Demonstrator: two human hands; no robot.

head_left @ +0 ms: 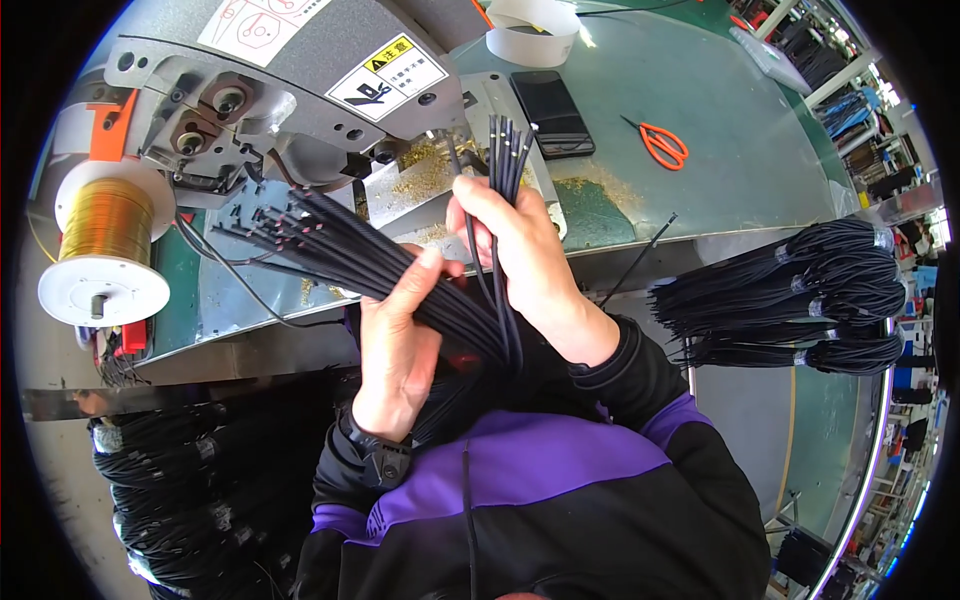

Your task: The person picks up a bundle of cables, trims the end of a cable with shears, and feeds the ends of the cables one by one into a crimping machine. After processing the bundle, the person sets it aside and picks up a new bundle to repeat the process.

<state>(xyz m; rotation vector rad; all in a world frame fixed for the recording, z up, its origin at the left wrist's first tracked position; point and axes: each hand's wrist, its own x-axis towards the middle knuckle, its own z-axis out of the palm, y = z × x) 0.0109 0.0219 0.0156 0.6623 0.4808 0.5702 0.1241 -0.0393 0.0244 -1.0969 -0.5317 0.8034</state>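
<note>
A bundle of thin black cables (350, 240) is clamped in the fingers of the left hand (393, 335); a smaller, upright bunch of black cables (506, 165) is clamped in those of the right hand (532, 250), near a grey metal machine (290, 95).

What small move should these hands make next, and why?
Perhaps the right hand should draw the single cord in beside its small bunch of black cords: that cord stands apart from the bunch at the top, while the left hand holds the larger bundle aside.
</note>
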